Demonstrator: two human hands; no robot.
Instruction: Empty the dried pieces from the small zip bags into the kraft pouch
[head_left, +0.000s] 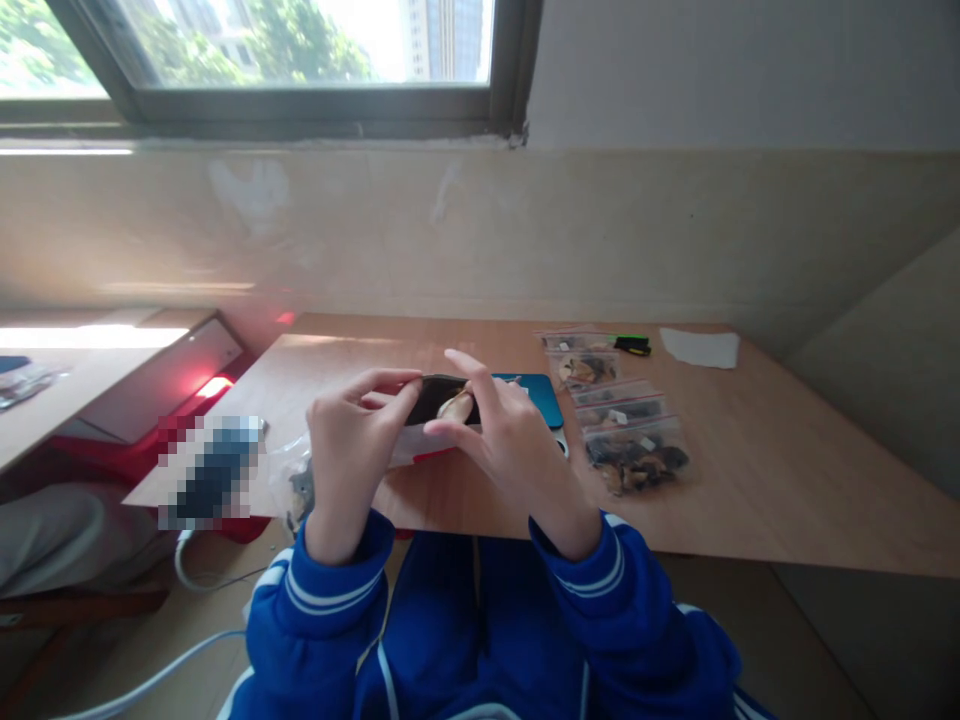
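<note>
My left hand (352,430) pinches the left rim of a small open pouch (431,398), dark inside and pale with some red outside. At its mouth, my right hand (517,430) holds a pale, curled dried piece (456,405) between thumb and fingers; it looks like a dried mushroom slice. The pouch is raised a little above the desk, its lower part partly hidden by my hands. Behind my right hand lies a flat blue object (544,398). A clear plastic bag with dark pieces (300,488) is beside my left wrist.
Zip bags of dried pieces (637,460) lie on the desk (780,470) to the right, with another bag (589,368) behind. A black and green cutter (634,345) and white paper (701,348) are farther back. A pixelated dark object with a white cable (217,475) is at left.
</note>
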